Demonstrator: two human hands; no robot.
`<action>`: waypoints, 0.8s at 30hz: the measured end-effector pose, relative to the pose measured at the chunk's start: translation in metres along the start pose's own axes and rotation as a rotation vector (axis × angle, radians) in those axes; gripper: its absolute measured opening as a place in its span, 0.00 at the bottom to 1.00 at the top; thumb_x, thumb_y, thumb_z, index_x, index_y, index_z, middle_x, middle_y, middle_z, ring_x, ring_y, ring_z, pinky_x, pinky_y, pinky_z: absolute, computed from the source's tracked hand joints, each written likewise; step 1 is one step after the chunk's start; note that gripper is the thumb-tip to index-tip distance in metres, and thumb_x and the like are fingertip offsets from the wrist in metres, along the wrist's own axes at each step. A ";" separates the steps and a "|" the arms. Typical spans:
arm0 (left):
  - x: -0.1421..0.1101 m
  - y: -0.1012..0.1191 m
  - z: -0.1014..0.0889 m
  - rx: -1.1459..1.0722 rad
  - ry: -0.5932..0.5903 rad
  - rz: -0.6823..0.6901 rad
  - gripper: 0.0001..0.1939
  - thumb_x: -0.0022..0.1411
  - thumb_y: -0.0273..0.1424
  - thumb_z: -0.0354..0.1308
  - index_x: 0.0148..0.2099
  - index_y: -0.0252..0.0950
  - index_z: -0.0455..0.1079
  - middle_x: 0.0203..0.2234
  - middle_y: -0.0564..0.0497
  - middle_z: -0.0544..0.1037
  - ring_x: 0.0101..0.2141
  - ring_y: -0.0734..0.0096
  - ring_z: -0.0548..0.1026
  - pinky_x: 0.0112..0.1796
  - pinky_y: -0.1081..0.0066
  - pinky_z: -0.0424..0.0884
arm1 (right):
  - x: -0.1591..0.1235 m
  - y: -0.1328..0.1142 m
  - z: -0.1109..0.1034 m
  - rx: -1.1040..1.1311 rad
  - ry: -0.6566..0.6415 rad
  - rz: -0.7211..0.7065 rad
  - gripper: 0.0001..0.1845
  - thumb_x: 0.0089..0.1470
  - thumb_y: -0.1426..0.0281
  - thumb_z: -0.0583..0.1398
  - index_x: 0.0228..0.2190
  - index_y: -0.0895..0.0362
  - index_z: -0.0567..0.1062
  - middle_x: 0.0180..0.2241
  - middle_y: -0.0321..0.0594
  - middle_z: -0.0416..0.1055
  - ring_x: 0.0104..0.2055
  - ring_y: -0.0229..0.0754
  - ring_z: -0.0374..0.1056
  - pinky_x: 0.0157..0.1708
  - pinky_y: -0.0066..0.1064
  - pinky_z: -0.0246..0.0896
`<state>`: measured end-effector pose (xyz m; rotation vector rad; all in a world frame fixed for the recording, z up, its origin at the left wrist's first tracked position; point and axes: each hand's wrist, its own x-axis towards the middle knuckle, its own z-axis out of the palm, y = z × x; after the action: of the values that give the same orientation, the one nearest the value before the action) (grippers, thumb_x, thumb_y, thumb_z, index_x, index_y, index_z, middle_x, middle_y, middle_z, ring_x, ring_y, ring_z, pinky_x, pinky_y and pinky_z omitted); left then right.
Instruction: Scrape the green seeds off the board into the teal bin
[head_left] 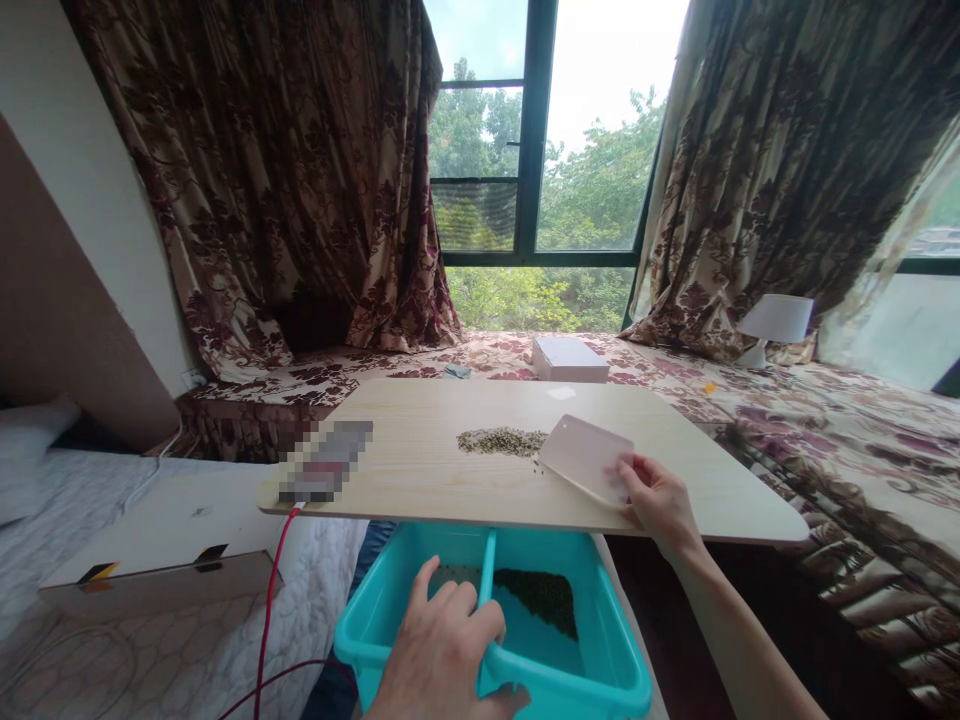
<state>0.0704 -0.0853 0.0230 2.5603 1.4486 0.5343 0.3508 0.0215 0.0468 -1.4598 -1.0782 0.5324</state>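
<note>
My right hand (657,498) grips a pale pink plastic scraper card (585,459), held tilted on the light wooden tabletop (420,480). Just left of the card lies a small pile of green-brown seeds (501,441). My left hand (442,645) is curled over the near rim and centre divider of a turquoise plastic bin (600,650) held below the table's front edge. A dark heap of seeds (544,598) lies in the bin's right compartment. The left compartment is mostly hidden by my hand.
A blurred-out device (326,462) sits at the table's left end with a red cable (266,620) hanging down. A white box (568,359) and a white lamp (772,325) rest on the floral window seat behind. A bed (150,620) lies left; curtains frame the window.
</note>
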 end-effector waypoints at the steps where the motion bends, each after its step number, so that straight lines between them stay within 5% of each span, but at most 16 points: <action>1: 0.000 0.000 0.000 0.000 -0.002 0.000 0.18 0.46 0.46 0.69 0.32 0.40 0.69 0.26 0.54 0.72 0.33 0.61 0.74 0.52 0.37 0.56 | -0.001 0.000 0.001 0.004 -0.009 0.013 0.19 0.42 0.59 0.60 0.34 0.59 0.76 0.31 0.46 0.79 0.22 0.41 0.69 0.14 0.28 0.58; 24: 0.002 0.003 0.008 0.001 0.092 0.048 0.18 0.48 0.47 0.67 0.32 0.40 0.68 0.26 0.56 0.70 0.32 0.63 0.72 0.52 0.40 0.55 | -0.045 -0.002 -0.001 0.085 -0.073 0.045 0.19 0.40 0.58 0.63 0.33 0.56 0.75 0.31 0.46 0.80 0.33 0.50 0.75 0.21 0.32 0.67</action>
<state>0.0774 -0.0847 0.0169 2.6093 1.4184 0.6663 0.3296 -0.0172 0.0379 -1.4019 -1.0689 0.6611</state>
